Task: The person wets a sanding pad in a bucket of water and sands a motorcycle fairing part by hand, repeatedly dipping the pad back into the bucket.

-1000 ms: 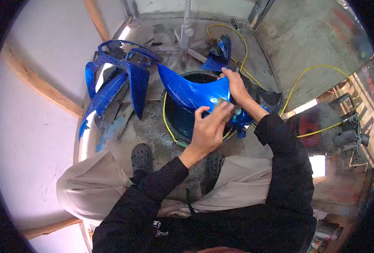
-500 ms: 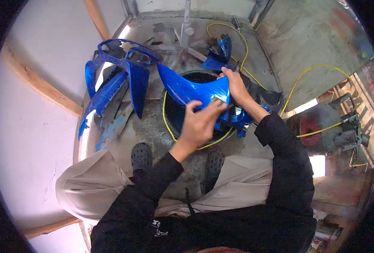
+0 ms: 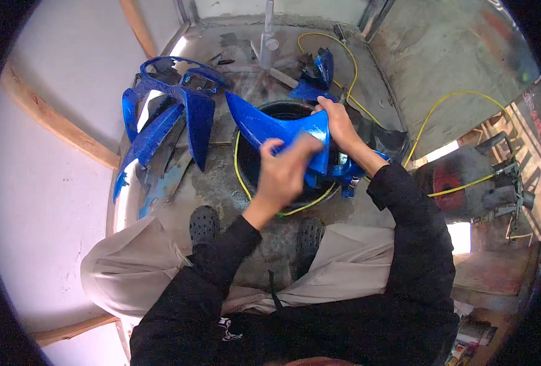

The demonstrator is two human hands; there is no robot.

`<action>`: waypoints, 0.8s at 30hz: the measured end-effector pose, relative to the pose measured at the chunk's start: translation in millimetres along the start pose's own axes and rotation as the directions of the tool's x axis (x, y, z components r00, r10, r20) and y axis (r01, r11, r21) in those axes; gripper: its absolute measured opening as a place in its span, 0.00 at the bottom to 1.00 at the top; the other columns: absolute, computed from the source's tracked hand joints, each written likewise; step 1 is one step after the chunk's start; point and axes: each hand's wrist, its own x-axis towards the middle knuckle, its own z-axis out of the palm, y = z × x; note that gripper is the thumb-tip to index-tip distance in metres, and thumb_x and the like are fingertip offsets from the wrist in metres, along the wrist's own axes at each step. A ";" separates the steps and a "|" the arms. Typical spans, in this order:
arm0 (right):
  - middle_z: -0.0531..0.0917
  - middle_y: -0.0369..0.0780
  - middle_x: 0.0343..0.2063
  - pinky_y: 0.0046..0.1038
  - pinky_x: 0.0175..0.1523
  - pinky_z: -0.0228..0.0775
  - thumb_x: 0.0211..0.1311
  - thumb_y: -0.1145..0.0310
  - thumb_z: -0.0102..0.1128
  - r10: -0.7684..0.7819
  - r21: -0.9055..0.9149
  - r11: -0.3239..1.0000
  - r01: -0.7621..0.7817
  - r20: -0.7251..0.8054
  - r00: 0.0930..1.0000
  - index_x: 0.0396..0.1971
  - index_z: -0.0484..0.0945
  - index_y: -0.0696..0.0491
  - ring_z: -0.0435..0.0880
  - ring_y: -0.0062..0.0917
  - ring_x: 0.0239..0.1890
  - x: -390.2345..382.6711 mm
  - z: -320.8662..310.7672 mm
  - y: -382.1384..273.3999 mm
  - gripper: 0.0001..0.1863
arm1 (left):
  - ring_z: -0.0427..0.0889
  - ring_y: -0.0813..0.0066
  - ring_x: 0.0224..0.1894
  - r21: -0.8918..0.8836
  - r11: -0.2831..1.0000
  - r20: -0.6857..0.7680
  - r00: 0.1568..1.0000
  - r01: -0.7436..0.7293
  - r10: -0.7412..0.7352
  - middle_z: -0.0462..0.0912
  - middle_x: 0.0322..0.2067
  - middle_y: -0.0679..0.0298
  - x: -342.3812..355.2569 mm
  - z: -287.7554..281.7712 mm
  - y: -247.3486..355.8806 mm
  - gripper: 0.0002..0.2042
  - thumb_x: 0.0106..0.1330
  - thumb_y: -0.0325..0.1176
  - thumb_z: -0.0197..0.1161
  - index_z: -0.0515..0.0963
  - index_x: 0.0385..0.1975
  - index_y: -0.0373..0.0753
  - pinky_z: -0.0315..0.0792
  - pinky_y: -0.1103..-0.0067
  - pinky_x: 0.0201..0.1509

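A glossy blue curved plastic panel (image 3: pixel 263 122), like a motorcycle fairing piece, is held tilted over a black tub (image 3: pixel 250 171). My right hand (image 3: pixel 342 126) grips the panel's upper right edge, fingers wrapped behind it. My left hand (image 3: pixel 284 172) is over the panel's lower right face, its fingers bent and blurred. Whatever lies under those fingertips is hidden now; a small dull greenish piece showed there earlier. More blue parts (image 3: pixel 346 174) with shiny faces sit at the tub's right side, below my right wrist.
A large blue fairing frame (image 3: pixel 198 125) lies at the left by the white wall. Other blue pieces (image 3: pixel 319 76) rest behind the tub. A metal stand (image 3: pixel 268 55) rises at the back. Yellow hose (image 3: pixel 426 131) runs around the tub toward a dark red-banded tank (image 3: pixel 450 182) at right.
My left hand has slid slightly left and up across the panel, and the greenish piece is no longer visible. The panel has shifted a little left; my right hand still grips it.
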 end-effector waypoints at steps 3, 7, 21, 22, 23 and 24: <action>0.85 0.50 0.38 0.40 0.49 0.70 0.77 0.58 0.44 -0.139 0.002 0.990 0.139 0.008 0.990 0.47 0.78 0.61 0.82 0.47 0.37 0.7 8.5 -6.9 0.21 | 0.77 0.57 0.43 0.123 0.921 -0.321 0.893 0.370 -0.316 0.86 0.46 0.58 5.2 -22.1 -61.8 0.13 0.73 0.31 0.55 0.80 0.52 0.40 0.65 0.67 0.57; 0.78 0.32 0.21 0.24 0.34 0.64 0.75 0.53 0.50 0.030 0.268 0.963 -0.023 -0.025 0.999 0.23 0.77 0.54 0.73 0.16 0.24 -4.8 -4.2 -17.9 0.23 | 0.79 0.60 0.46 0.034 0.976 -0.253 0.947 0.213 -0.198 0.87 0.45 0.59 14.8 -4.6 -17.2 0.14 0.71 0.30 0.58 0.81 0.53 0.41 0.67 0.70 0.56; 0.85 0.51 0.32 0.40 0.45 0.71 0.76 0.60 0.45 0.053 0.169 0.984 -0.065 0.071 0.996 0.42 0.79 0.62 0.82 0.42 0.35 0.5 -2.8 -14.6 0.19 | 0.80 0.63 0.50 0.050 0.971 -0.207 0.954 0.232 -0.217 0.86 0.51 0.63 2.7 -13.0 -37.9 0.15 0.71 0.29 0.58 0.79 0.55 0.41 0.64 0.70 0.58; 0.85 0.51 0.32 0.40 0.45 0.71 0.76 0.60 0.45 0.062 0.161 0.984 -0.072 0.067 0.996 0.42 0.79 0.62 0.82 0.42 0.35 -1.6 -5.8 -9.5 0.19 | 0.80 0.70 0.56 -0.023 0.978 -0.126 0.970 0.206 -0.207 0.84 0.55 0.65 1.8 -5.5 -13.5 0.16 0.70 0.26 0.57 0.79 0.56 0.43 0.61 0.68 0.61; 0.85 0.51 0.35 0.40 0.46 0.71 0.75 0.61 0.46 -0.042 0.121 0.992 0.041 0.003 0.999 0.45 0.78 0.61 0.83 0.43 0.37 -0.6 -7.2 -2.9 0.18 | 0.81 0.70 0.58 -0.070 0.986 -0.064 0.986 0.149 -0.154 0.84 0.56 0.64 -3.4 6.4 2.7 0.18 0.67 0.25 0.58 0.79 0.57 0.43 0.60 0.67 0.62; 0.85 0.51 0.37 0.41 0.47 0.72 0.75 0.63 0.46 -0.150 0.089 0.984 0.154 -0.045 0.988 0.48 0.77 0.61 0.83 0.45 0.39 0.3 -1.4 3.9 0.17 | 0.82 0.71 0.58 -0.104 0.992 -0.040 0.996 0.074 -0.078 0.83 0.56 0.63 -7.2 10.7 18.9 0.20 0.65 0.24 0.58 0.78 0.58 0.43 0.60 0.65 0.62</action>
